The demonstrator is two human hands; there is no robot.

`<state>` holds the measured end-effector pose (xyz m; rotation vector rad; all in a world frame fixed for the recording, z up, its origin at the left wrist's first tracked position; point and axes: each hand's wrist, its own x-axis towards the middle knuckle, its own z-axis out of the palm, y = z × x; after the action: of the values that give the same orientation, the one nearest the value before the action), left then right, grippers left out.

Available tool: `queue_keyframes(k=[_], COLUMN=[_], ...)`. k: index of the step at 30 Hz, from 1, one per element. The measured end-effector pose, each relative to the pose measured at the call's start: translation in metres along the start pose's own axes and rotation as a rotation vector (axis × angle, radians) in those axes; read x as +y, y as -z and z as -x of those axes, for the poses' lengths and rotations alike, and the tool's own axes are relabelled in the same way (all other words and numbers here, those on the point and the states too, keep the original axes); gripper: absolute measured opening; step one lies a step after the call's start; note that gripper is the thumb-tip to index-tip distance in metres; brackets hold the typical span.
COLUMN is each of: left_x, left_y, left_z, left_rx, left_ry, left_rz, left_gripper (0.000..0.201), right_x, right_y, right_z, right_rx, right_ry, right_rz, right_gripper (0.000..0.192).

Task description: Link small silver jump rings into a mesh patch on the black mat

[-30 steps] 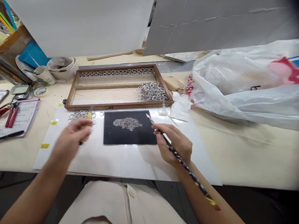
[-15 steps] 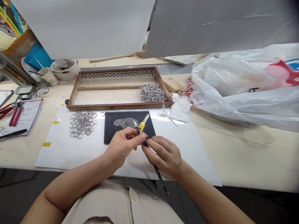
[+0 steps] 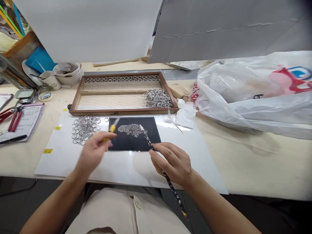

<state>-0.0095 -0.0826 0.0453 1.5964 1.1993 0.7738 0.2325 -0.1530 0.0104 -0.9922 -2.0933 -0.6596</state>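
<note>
My left hand (image 3: 94, 151) is closed on a yellow craft knife (image 3: 112, 128), its pale blade pointing up and right, slightly blurred. In my right hand (image 3: 173, 161) is a slim black patterned pencil (image 3: 168, 180) with a white tip, held between thumb and fingers. That tip is over the right side of a heap of tiny silvery beads or stones (image 3: 131, 129). The heap lies on a flat black tray (image 3: 122, 143). Left of the tray lies a pile of metal rings (image 3: 85, 128), with one loose ring (image 3: 106, 119) beside the tray's upper left corner.
Behind the tray stands a wooden frame (image 3: 124, 113) with mesh, holding rows of rings and a ring heap (image 3: 157, 97). Red-handled pliers (image 3: 15, 121) rest on a notepad at left. A plastic bag (image 3: 243, 107) fills the right. A small clear funnel-like piece (image 3: 168, 117) stands near tissue (image 3: 186, 113).
My left hand has moved left with the craft knife, away from the pencil. My right hand stays nearly in place, and the pencil's white tip now shows over the heap.
</note>
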Motion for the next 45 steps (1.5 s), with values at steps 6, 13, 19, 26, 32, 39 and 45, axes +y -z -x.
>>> queue_keyframes(k=[6,13,19,26,32,39,45], left_x=[-0.026,-0.051,-0.039,0.045,0.059,0.073,0.095], left_y=[0.100,0.128,0.108,-0.015,-0.073,-0.049,-0.026], left_z=[-0.003,-0.008,-0.007,-0.002,-0.008,0.001,0.015], left_rx=[0.627,0.445,0.666,-0.161,-0.450,-0.314,-0.220], left_ry=[0.035,-0.023,-0.295,-0.317,0.140,-0.135,-0.375], left_rz=[-0.934,-1.266,-1.131,-0.177,0.426,0.576,0.075], left_gripper=[0.062,0.039,0.040,0.017,0.025,0.019,0.020], right_x=[0.002,0.006,0.019,0.001,-0.032,-0.027,-0.009], right_y=[0.006,0.021,0.049,0.056,0.035,0.036,0.029], right_z=[-0.007,-0.001,0.040,0.021,-0.020,-0.040,-0.060], right_rx=[-0.128,-0.269,-0.169,-0.088,-0.101,-0.055,0.137], right_ry=[-0.078,-0.215,-0.669,-0.992,-1.025,-0.877,-1.158], right_rz=[0.007,-0.043,-0.133,-0.713,-0.896,-0.801,-1.143], right_gripper=[0.023,0.030,0.053,0.031,0.015,0.008,0.005])
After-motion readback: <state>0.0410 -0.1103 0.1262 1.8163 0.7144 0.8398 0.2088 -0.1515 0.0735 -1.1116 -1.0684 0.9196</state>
